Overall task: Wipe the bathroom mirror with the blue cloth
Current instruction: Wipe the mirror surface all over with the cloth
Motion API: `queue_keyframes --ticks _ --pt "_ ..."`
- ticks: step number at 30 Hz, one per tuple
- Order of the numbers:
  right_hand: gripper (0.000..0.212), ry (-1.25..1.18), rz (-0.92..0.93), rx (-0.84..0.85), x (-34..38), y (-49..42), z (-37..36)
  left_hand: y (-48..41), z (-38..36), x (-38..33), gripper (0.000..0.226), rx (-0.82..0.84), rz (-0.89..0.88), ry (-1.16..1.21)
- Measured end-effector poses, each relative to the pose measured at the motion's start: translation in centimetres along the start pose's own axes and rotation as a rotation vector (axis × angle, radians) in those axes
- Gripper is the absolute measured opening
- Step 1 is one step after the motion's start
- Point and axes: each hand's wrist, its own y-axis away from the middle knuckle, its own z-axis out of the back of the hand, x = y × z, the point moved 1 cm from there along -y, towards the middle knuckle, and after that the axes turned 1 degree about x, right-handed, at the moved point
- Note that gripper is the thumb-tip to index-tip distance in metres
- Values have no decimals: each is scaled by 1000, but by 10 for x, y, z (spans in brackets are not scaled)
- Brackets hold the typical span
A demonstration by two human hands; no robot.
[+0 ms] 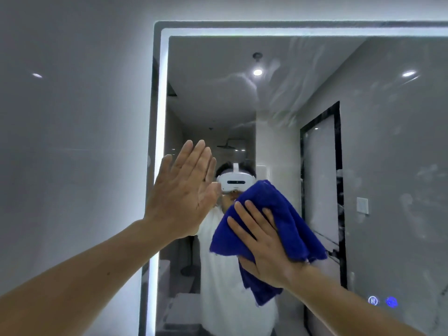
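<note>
A bathroom: edge-lit wall mirror, glossy wall tiles, shower head reflected.

Holding the left hand flat against the mirror, just inside its left edge. Pressing the cloth onto it just to the right, between the right hand and the mirror. Showing two touch icons side by side low on the mirror's right side.

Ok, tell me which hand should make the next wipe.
Right. The right hand presses the blue cloth flat on the mirror, with smears up and right of it; the left hand is bare, fingers straight.
</note>
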Motion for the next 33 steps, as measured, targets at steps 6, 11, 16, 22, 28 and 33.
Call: queue_keyframes --ticks 6,11,16,22,28,33 --pt "65 4 21 -62 -78 -46 29 -33 17 18 70 -29 18 -44" --pt "66 -73 -196 -128 -121 -106 60 -48 21 33 70 -56 27 -53" --pt "71 -127 -485 -200 -143 -185 87 -52 17 39 73 -92 -8 -41" --pt "76 -123 -465 -153 -178 -256 118 -74 22 42 67 -175 -38 -11" --pt "78 -84 -343 -234 -149 -239 100 -101 32 43 69 -221 -2 7" --pt "71 -125 -113 -201 -99 -187 73 -104 34 43 70 -184 40 10"
